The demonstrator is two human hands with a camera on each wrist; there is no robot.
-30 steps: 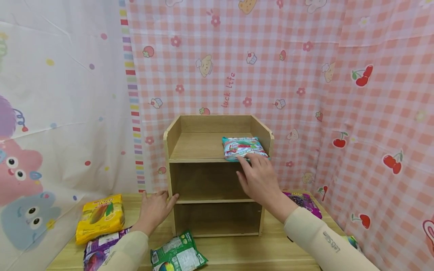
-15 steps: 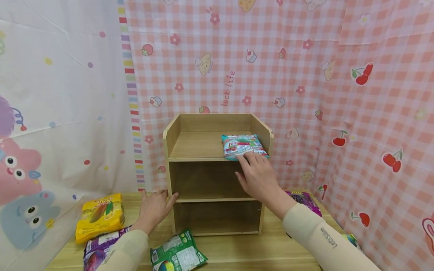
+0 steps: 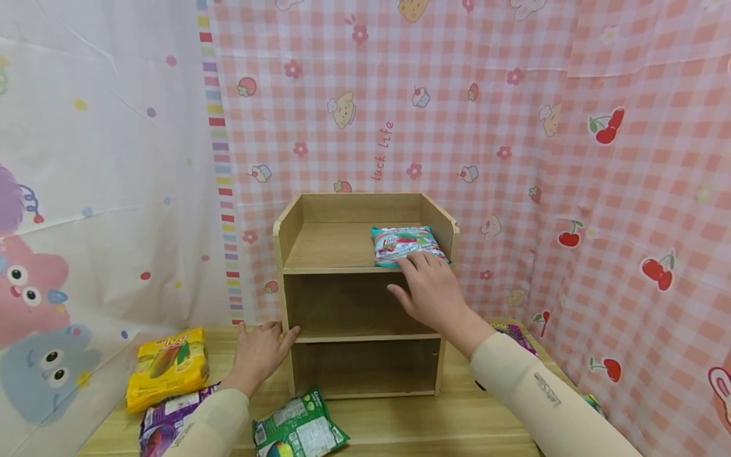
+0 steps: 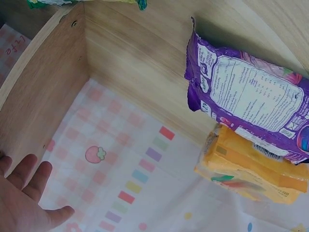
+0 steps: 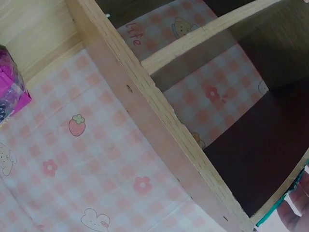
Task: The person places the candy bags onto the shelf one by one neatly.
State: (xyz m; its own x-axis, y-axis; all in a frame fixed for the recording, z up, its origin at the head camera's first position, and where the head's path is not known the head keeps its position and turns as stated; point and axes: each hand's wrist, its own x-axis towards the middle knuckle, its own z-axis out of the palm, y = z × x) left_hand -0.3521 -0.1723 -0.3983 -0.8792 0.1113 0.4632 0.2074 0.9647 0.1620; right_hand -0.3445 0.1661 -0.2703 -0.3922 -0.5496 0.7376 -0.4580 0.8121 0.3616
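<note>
On the top board of a small wooden shelf unit (image 3: 360, 270), at its right side, lies a teal and white snack bag (image 3: 402, 241) with red fruit printed on it. The fingertips of my right hand (image 3: 436, 292) touch the front of this bag, the thumb held apart below the board. In the right wrist view, fingers (image 5: 301, 205) show beside the bag's teal edge (image 5: 273, 210). My left hand (image 3: 261, 352) rests against the unit's left side panel, thumb at its front edge. Its fingers are spread in the left wrist view, with nothing in the palm.
A yellow bag (image 3: 168, 365) and a purple bag (image 3: 165, 422) lie on the table at the left. A green bag (image 3: 299, 425) lies before the unit. Another purple bag (image 3: 516, 336) is partly behind my right arm. Patterned cloths hang behind.
The teal bag has slid slightly back from the board's front edge, with my right hand against it. My right thumb has moved a little left. The left hand has stayed in place.
</note>
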